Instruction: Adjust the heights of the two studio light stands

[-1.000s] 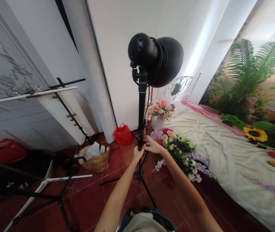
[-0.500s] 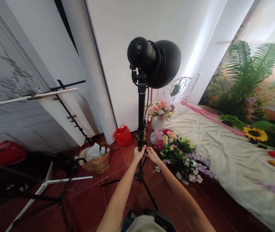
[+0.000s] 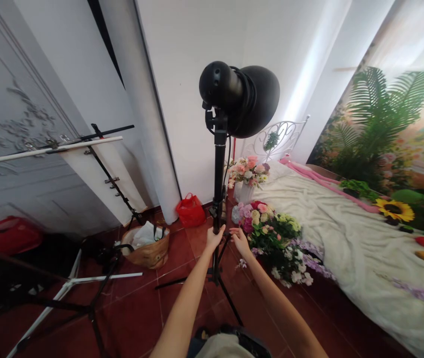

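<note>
A black studio light (image 3: 230, 94) with a round reflector and coiled cord sits on a black light stand (image 3: 219, 174) in the middle of the head view. My left hand (image 3: 214, 238) is wrapped round the stand's pole below its middle joint. Just right of the pole is my right hand (image 3: 241, 241), its fingers loosely bent and apart, close to a small knob on the stand. Whether a fingertip still touches that knob I cannot make out. The stand's spread legs (image 3: 230, 301) rest on the red tiled floor.
Artificial flowers (image 3: 267, 223) lie close on the right, beside a bed with a cream blanket (image 3: 297, 194). A wicker basket (image 3: 148, 251) and a red bag (image 3: 190, 211) are on the floor to the left. Farther left stand white and black stand legs (image 3: 70, 283).
My right hand has shifted slightly right, away from the pole, and its fingers have loosened. My left hand stays on the pole. The view has tilted a little.
</note>
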### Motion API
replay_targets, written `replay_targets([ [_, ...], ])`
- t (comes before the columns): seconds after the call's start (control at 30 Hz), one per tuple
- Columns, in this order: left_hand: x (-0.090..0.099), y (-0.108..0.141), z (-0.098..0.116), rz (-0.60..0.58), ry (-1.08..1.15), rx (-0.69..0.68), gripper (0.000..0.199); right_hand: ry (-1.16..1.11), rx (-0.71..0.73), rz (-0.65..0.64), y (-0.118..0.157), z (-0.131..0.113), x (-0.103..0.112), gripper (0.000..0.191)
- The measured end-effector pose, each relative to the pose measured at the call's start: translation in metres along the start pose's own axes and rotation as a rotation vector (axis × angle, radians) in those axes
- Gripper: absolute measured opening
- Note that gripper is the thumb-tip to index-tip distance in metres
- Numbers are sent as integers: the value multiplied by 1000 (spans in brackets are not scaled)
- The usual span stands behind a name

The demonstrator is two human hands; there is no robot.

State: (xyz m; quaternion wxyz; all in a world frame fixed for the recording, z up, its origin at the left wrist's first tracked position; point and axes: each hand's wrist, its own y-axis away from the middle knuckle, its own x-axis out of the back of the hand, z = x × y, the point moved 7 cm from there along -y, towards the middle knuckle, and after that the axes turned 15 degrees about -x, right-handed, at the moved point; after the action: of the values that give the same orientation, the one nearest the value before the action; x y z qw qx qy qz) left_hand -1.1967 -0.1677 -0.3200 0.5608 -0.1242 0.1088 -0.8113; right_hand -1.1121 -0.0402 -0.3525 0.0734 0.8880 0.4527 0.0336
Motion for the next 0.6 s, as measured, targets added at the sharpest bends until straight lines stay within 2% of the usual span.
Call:
replay_targets([
  [0.2, 0, -1, 1, 8, 16, 11, 46, 3, 127, -119, 5, 0, -12, 24],
  [0.4, 0, -1, -2, 0, 15, 19, 45, 12, 96, -110, 3, -3, -13, 24],
  [0.6, -1, -1, -2, -5, 11, -14, 44, -22, 33, -74, 0, 1, -9, 33],
])
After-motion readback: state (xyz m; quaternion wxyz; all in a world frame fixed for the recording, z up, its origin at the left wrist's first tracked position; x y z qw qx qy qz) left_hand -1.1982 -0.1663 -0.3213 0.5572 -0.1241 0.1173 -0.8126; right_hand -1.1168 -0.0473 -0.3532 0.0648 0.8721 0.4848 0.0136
